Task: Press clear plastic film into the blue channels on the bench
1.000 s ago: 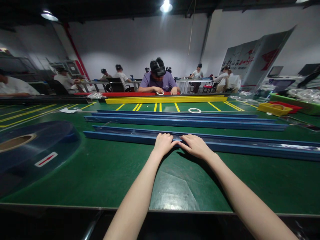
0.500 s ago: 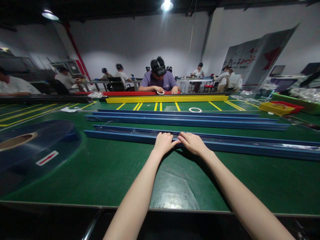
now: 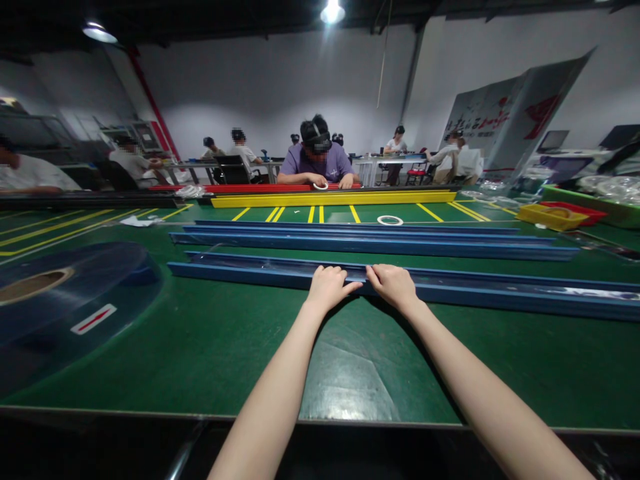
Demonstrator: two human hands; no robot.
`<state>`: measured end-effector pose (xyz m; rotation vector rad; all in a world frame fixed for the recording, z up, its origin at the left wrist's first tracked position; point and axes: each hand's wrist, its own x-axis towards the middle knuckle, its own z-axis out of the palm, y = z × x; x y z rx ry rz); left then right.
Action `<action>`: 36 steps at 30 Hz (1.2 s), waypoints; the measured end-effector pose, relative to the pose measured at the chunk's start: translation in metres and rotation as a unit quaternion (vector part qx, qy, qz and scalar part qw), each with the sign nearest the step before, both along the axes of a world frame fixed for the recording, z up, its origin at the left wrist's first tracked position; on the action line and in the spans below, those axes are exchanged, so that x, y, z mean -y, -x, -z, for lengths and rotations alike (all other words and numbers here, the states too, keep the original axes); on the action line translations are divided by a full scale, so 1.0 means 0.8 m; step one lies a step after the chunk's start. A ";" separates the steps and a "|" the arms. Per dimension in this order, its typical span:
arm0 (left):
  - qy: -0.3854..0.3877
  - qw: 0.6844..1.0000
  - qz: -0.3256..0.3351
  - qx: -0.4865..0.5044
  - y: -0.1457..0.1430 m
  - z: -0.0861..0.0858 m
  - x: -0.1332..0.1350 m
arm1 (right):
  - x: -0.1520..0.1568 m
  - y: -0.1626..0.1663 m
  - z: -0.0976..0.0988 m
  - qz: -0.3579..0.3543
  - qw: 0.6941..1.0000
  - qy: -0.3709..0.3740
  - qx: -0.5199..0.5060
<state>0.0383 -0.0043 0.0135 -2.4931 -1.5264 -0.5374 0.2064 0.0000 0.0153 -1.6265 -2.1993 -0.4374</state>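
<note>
A long blue channel-shaped profile (image 3: 480, 301) lies across the green table right in front of me. Clear plastic film (image 3: 575, 293) runs along its trough, and a bit of it curls up at the left end. My left hand (image 3: 327, 285) is hooked over the near wall, fingers inside the trough and thumb pointing right. Just to its right, my right hand (image 3: 394, 287) grips the same wall with bent fingers. A small gap separates the two hands. The fingertips inside the trough are partly hidden.
A large roll of clear film (image 3: 120, 280) lies at left. Behind are more blue profiles (image 3: 350, 241), a white ring (image 3: 390, 220) and a yellow profile (image 3: 330, 199). A person in purple (image 3: 315, 160) works opposite. Yellow and red trays (image 3: 550, 217) stand at right.
My right hand has slid a little to the right along the profile, widening the gap between the hands. My left hand has stayed in place.
</note>
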 end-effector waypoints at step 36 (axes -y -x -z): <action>0.000 1.000 0.004 0.003 0.005 -0.006 0.001 | 0.007 -0.076 -0.016 0.186 0.978 0.092 -0.020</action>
